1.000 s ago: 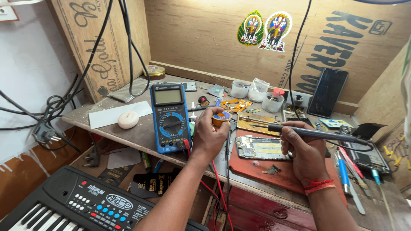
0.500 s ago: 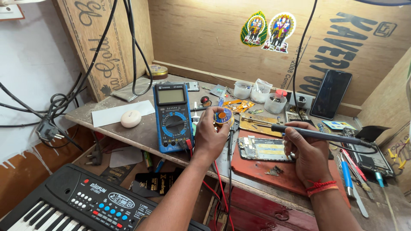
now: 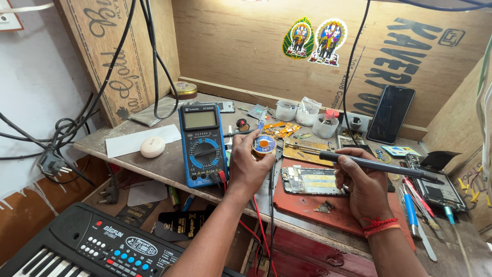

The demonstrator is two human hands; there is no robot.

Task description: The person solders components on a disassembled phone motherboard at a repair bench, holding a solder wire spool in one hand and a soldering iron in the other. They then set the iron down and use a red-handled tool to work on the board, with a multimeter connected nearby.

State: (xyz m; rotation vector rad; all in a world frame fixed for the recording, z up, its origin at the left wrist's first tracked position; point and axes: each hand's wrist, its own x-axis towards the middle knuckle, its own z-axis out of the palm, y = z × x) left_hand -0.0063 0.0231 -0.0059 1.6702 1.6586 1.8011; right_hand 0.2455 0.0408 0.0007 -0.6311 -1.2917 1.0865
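Head-camera footage looks down on a cluttered wooden workbench (image 3: 154, 164), where two bare hands are seen at work. A small round spool of solder wick (image 3: 264, 144) is pinched between the fingertips of the left hand (image 3: 249, 165), the fingers being curled closed around it, and the spool is held raised just above the bench, right of the blue multimeter (image 3: 203, 144) and just left of the opened phone (image 3: 311, 181). A black soldering iron (image 3: 376, 165) is gripped by the right hand (image 3: 363, 187), the fingers wrapped firmly around the handle like a pen; the iron is held nearly level, with its end toward the spool. A red thread band (image 3: 379, 225) is worn on the right wrist. The opened phone is laid flat on a red mat (image 3: 307, 205), between the two hands and partly below the iron. Red test leads are plugged into the bottom of the multimeter. Small white containers (image 3: 307, 110) are set near the back wall, and a dark phone (image 3: 391, 114) is propped against it. A black keyboard (image 3: 82, 246) is seen at the lower left, below the bench edge.
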